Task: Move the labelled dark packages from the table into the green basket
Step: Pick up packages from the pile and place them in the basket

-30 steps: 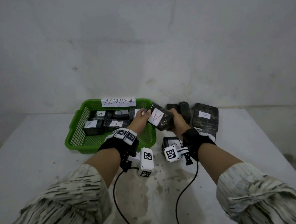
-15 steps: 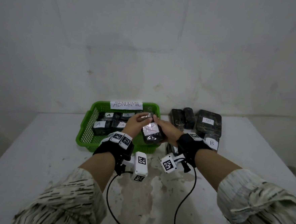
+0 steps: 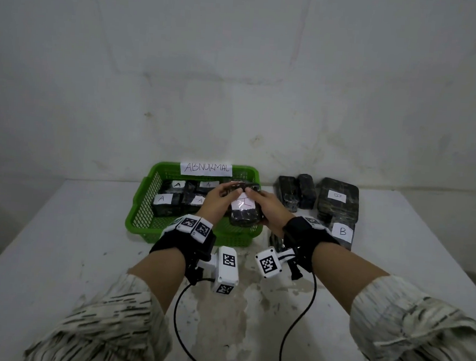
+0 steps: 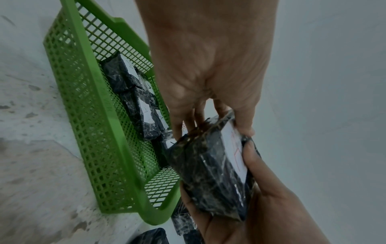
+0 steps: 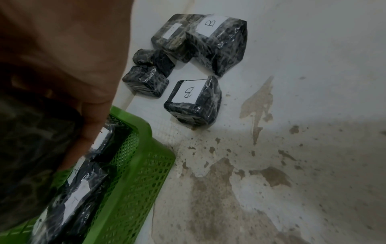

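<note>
Both hands hold one dark wrapped package (image 3: 244, 210) over the right end of the green basket (image 3: 141, 210). The left hand (image 3: 215, 200) pinches its far end, fingers underneath and thumb on the white label, while the right hand (image 3: 268, 210) cups its near end and right side with the thumb on top. The label on the held package carries a red mark that is too blurred to read. Inside the basket lie several packages labelled A (image 3: 163, 199), and a paper sign reading ABNORMAL (image 3: 206, 169) stands on its far rim. On the white stained surface (image 3: 57, 252), right of the basket, rest more dark packages, two of them labelled B (image 5: 195, 102).
</note>
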`<state>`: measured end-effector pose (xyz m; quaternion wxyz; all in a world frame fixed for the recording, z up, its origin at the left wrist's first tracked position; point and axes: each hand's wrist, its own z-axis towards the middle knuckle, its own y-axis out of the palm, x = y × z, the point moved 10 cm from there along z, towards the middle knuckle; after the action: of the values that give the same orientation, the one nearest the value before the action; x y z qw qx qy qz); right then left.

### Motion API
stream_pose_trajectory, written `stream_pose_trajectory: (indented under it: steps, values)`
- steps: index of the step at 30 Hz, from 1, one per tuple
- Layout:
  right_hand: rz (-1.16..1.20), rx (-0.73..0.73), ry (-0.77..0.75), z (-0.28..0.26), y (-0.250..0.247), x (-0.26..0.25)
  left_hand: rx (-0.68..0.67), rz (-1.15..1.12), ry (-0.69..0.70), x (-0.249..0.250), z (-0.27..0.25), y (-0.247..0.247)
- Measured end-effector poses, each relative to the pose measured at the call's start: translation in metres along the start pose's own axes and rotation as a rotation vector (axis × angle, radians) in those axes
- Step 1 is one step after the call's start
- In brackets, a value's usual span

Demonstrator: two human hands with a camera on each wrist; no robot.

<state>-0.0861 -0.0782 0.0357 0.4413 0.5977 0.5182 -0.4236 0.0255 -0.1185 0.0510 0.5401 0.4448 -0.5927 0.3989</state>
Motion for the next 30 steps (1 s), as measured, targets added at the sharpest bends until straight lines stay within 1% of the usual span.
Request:
stream_pose_trajectory:
  steps: [3, 6, 9, 11, 13, 16, 20, 23, 28, 30]
  values:
    - [0.018, -0.011, 0.041, 0.003, 0.003, 0.008, -0.004, 0.053, 0.018, -0.002, 0.000, -0.004]
    - [0.048, -0.023, 0.082, 0.003, 0.007, 0.015, -0.021, 0.066, 0.000, -0.002, 0.000, -0.007]
    - [0.084, -0.009, 0.066, 0.003, 0.006, 0.013, -0.037, -0.056, -0.073, -0.007, -0.003, -0.006]
    - [0.123, -0.017, 0.067, 0.002, 0.008, 0.013, -0.051, -0.130, -0.096, -0.009, -0.005, -0.005]
    - [0.114, -0.043, 0.077, 0.001, 0.013, 0.014, -0.053, -0.138, -0.084, -0.008, -0.006, -0.008]
    - [0.034, -0.073, 0.056, 0.000, 0.017, 0.014, -0.036, -0.177, -0.089, -0.006, -0.007, -0.011]
    - [0.055, -0.058, 0.013, 0.000, 0.016, 0.008, -0.074, -0.242, -0.149, -0.010, -0.009, -0.006]
    - [0.066, -0.058, 0.022, -0.001, 0.017, 0.009, -0.087, -0.207, -0.151, -0.009, -0.011, -0.008]
    - [0.046, -0.114, 0.026, -0.003, 0.024, 0.008, -0.024, -0.156, -0.106, -0.002, -0.013, -0.011]
    - [0.059, -0.092, 0.020, -0.001, 0.022, 0.006, -0.004, -0.164, -0.097, 0.000, -0.013, -0.011]
